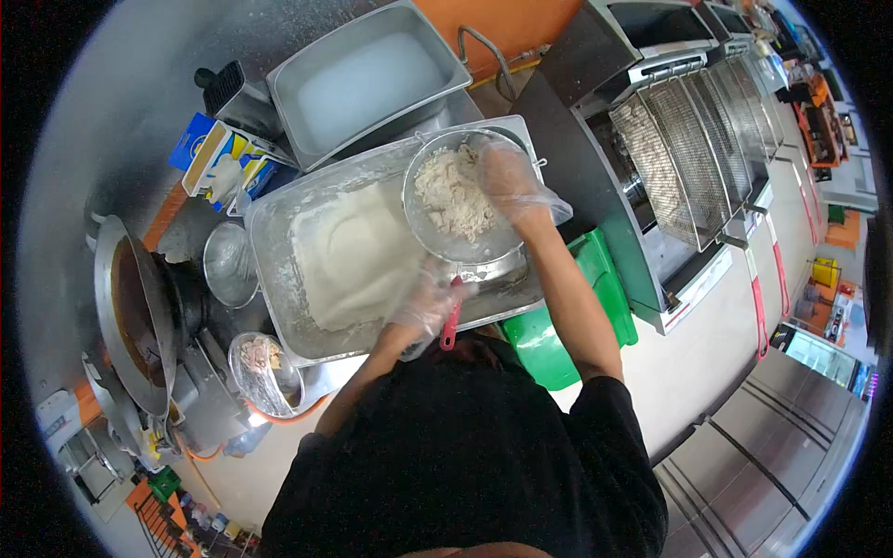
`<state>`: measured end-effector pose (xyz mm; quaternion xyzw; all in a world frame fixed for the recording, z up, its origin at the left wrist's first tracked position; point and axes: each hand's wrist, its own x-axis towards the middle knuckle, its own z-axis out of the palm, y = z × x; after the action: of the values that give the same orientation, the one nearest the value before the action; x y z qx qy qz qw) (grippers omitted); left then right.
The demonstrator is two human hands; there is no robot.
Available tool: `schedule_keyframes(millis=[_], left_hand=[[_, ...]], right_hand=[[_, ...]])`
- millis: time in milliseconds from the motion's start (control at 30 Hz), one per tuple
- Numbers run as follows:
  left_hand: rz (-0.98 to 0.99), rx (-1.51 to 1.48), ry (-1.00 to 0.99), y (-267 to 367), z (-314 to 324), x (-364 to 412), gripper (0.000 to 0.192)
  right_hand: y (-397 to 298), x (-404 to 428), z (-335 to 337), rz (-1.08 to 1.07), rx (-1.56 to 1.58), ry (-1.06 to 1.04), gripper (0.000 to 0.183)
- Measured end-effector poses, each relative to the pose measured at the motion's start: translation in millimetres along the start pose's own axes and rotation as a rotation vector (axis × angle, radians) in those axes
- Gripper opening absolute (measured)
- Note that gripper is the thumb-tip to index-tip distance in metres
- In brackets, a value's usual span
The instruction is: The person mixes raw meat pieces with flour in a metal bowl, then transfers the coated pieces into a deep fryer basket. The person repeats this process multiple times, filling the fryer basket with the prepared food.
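Note:
A round wire-mesh sieve (436, 234) with a red handle (452, 322) sits over the right part of a deep steel pan (279, 307). Clumpy, damp-looking flour (453, 192) lies in the sieve. My right hand (508, 174), in a clear plastic glove, reaches over the sieve's right side beside the clumps; its fingers are blurred. By the base of the handle is my left hand (431, 300), gloved too and blurred. Whether it grips the handle or only touches it is unclear. Fine pale flour (356, 258) fills the pan's left and middle.
Behind stands a steel pan of cloudy liquid (370, 84). To the left are a wok of dark liquid (136, 314), a steel bowl (230, 265) and a plastic-lined container (261, 363). Fryer baskets (670, 153) rest on the right, above a green bin (551, 342).

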<state>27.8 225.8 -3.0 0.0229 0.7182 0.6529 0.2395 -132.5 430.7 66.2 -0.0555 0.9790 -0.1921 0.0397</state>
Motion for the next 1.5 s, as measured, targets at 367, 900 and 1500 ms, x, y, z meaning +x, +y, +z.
schedule_keyframes(millis=[367,900,1500], left_hand=[[-0.208,0.496,-0.248,55,0,-4,0.049],[-0.034,0.239,-0.360,28,-15,-9,0.059],[-0.115,0.641,0.012,52,-80,-63,0.039]], right_hand=[[16,-3,15,0.027,0.247,0.027,0.027],[78,-62,-205,0.279,0.530,0.111,0.027],[-27,-144,-10,0.579,1.081,-0.271,0.049]])
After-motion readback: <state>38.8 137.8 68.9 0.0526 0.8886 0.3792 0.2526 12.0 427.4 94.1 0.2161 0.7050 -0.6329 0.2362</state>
